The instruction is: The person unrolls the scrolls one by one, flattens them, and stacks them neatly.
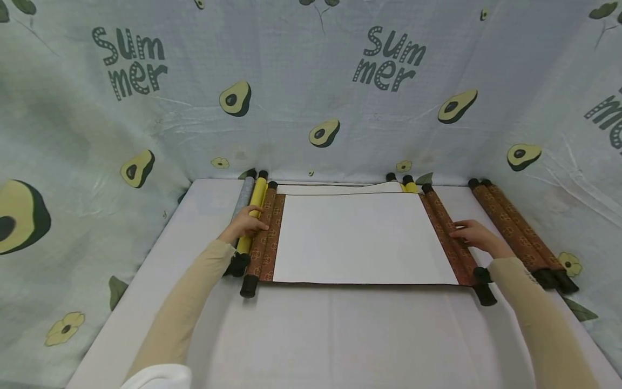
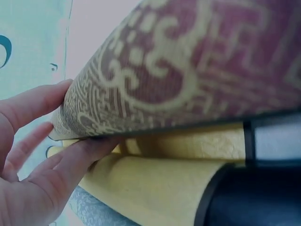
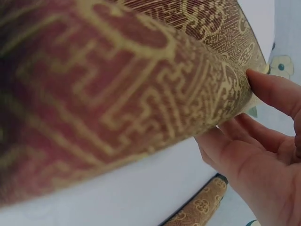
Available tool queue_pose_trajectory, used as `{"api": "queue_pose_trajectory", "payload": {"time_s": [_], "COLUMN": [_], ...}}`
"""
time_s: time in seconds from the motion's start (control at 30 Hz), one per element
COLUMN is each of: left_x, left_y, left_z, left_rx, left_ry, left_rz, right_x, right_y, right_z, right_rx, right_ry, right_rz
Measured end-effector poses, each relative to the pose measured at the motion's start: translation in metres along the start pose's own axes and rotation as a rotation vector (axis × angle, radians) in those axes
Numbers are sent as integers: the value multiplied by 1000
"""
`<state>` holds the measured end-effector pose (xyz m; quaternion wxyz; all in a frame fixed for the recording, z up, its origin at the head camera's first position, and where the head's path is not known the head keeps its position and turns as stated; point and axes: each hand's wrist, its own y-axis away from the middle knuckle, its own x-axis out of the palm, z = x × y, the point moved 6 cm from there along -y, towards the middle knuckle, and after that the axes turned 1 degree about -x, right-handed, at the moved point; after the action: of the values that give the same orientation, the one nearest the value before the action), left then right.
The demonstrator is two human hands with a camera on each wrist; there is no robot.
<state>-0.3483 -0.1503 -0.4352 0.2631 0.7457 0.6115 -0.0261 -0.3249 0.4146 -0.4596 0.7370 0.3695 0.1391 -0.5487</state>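
A hanging scroll with a blank white sheet (image 1: 359,237) is spread between two rolled ends of reddish-brown patterned brocade. My left hand (image 1: 244,222) holds the left roll (image 1: 257,248), thumb on one side and fingers beneath. In the left wrist view, those fingers (image 2: 70,165) lie between the brown brocade and a yellow scroll (image 2: 150,188). At the other end, my right hand (image 1: 478,237) pinches the right roll (image 1: 449,232). The right wrist view shows that thumb (image 3: 275,92) against the brocade (image 3: 141,84), with the fingers underneath. Black knobs cap the rolls.
Behind the held scroll lie a yellow scroll (image 1: 244,244) and a grey-blue one (image 1: 245,194), partly covered. Two rolled brown scrolls (image 1: 510,227) lie along the right side of the white table (image 1: 340,335). A printed avocado cloth (image 1: 282,65) hangs around the back and sides.
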Motion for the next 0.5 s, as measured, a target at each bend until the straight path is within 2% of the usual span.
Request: {"api": "queue_pose_trajectory", "payload": {"time_s": [0.1,0.17,0.2,0.27,0.3,0.33,0.4,0.5], "left_x": [1,2,3,2,0,0,-7,-19], "left_y": [11,20,20,10,0,-7,-57,-152], "left_z": [-7,-14,-13,-4,3,9,45,111], "left_rx": [31,24,24,21,31,65,150,252], "left_ry": [-11,-31,-36,-58,-68,-82,-116,-193], "left_rz": [14,6,1,-13,-16,-12,-28,-47], "right_x": [1,2,2,3,4,4,5,6], "right_y": [-2,-2,-3,-3,-3,-3,-2,0], "right_z": [-1,-2,-2,-2,-2,-1,0,2], "right_rx": [4,10,12,15,16,16,15,6], "right_ry": [19,25,26,21,21,25,33,64], "right_rz": [-2,-3,-3,0,2,2,4,4]}}
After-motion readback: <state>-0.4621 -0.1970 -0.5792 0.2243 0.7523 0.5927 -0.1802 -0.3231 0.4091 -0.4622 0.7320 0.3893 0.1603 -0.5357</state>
